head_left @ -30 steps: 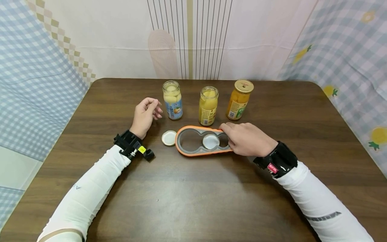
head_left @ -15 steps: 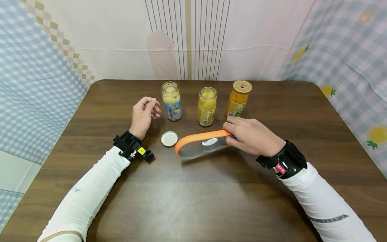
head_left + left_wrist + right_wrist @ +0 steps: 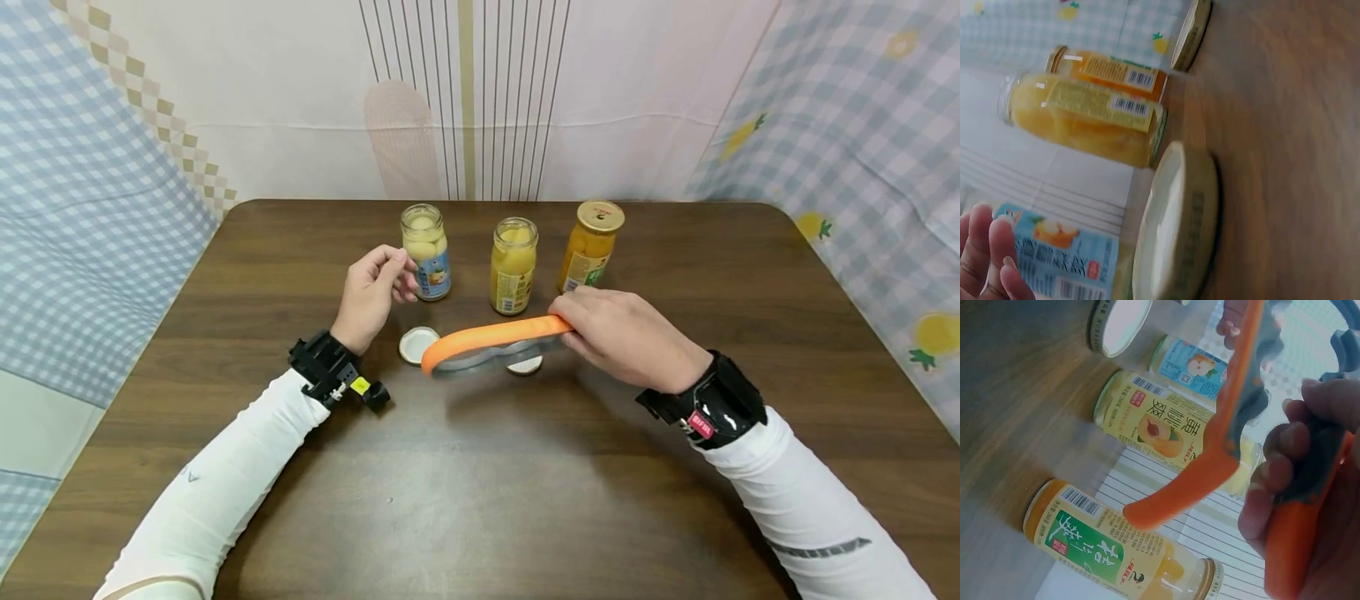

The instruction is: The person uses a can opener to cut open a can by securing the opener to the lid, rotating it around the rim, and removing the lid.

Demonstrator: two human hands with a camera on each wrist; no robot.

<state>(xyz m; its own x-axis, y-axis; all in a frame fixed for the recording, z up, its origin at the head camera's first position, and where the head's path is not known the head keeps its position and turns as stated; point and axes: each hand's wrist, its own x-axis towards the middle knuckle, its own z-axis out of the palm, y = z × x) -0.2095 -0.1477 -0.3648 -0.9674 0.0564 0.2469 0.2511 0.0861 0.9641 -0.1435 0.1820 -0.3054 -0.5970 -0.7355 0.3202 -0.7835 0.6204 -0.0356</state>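
Note:
My right hand point(image 3: 630, 337) grips one end of an orange and grey jar opener point(image 3: 487, 337), raised above the table and tipped on edge. Its two split orange ends show in the right wrist view. Beneath it lies a white-lined lid point(image 3: 525, 366), partly covered by the opener. Another upturned lid point(image 3: 417, 345) sits to the left. My left hand point(image 3: 375, 290) holds nothing, its fingers loosely bent beside the blue-labelled fruit jar point(image 3: 433, 275), which is lidless. A lidless yellow fruit jar point(image 3: 513, 279) stands in the middle. The orange fruit jar point(image 3: 589, 250) wears its gold lid.
The brown wooden table point(image 3: 420, 500) ends at a back edge just behind the jars. A white striped cloth point(image 3: 615, 100) hangs there, with blue checked cloth point(image 3: 97, 192) on the left and more on the right.
My right hand has lifted the jar opener from lying flat around the lid and tilted it on edge. My left hand has shifted slightly right, toward the blue-labelled jar.

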